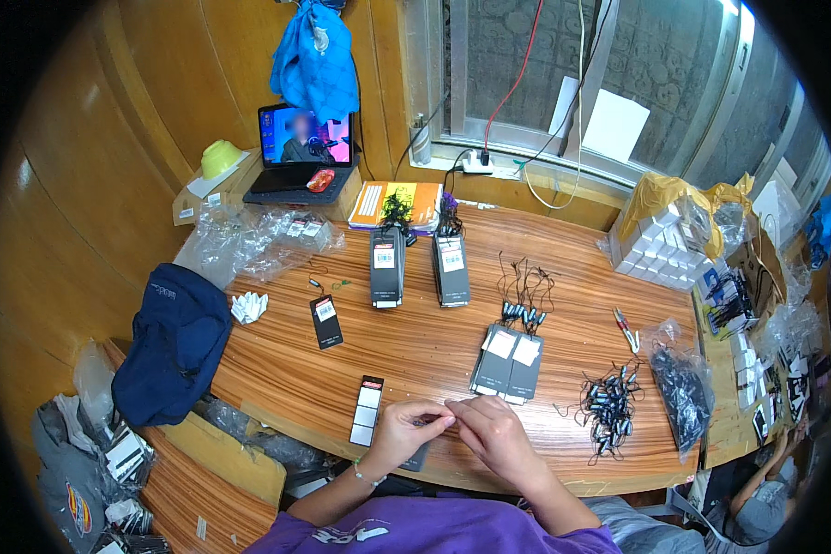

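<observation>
While both forearms reach in from the lower edge, the left hand (403, 437) and the right hand (496, 436) meet above the front of the wooden surface (282, 365), their fingertips just about touching. Thumb and forefinger come close together on each side, but I cannot tell whether either grip is clamped on something (anything there would be too small to make out). Partly covered by the left hand, a dark card (417, 458) lies near the front edge. Just beside that hand, on its left, a dark strip with white labels (367, 412) lies flat.

Farther back on the left, a single black tag (326, 323) lies apart, next to a crumpled white wad (249, 307). Two tall stacks of dark tags, the left stack (387, 268) and the right stack (451, 270), stand side by side near an orange-covered booklet (370, 200). Beyond the right hand sits a spread pile of grey tags (508, 362), their dark cords fanned out behind. To its right are a tangled heap of corded black pieces (608, 411), small snips (627, 331) and a clear bag of black items (681, 388). A laptop (302, 152) stands open at the back left.
</observation>
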`<control>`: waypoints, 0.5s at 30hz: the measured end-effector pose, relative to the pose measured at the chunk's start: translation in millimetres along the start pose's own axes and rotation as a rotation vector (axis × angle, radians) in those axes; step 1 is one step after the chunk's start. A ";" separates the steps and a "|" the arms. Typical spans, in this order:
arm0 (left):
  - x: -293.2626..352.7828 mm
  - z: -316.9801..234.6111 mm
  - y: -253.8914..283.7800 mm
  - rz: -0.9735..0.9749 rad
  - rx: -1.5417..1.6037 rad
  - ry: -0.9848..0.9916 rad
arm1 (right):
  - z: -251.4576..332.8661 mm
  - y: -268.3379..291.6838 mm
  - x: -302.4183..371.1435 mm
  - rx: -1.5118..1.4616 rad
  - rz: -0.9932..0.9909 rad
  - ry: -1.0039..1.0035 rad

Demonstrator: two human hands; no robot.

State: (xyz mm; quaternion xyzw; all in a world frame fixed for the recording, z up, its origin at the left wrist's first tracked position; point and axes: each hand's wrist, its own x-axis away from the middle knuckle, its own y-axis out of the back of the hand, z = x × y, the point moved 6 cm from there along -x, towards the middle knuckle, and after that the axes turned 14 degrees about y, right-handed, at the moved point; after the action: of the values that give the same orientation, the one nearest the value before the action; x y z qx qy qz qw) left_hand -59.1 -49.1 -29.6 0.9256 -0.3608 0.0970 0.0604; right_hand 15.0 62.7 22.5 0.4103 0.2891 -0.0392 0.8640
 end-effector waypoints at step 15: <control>22.2 -34.4 -5.0 0.035 -0.540 -0.365 | -4.7 -6.2 0.9 0.264 -0.053 -0.036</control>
State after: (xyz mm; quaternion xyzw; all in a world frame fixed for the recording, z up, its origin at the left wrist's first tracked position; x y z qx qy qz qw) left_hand -44.4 -53.8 8.6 0.8720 -0.3941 -0.1684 0.2363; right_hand 11.7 62.3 15.5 0.5118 0.2765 -0.1068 0.8063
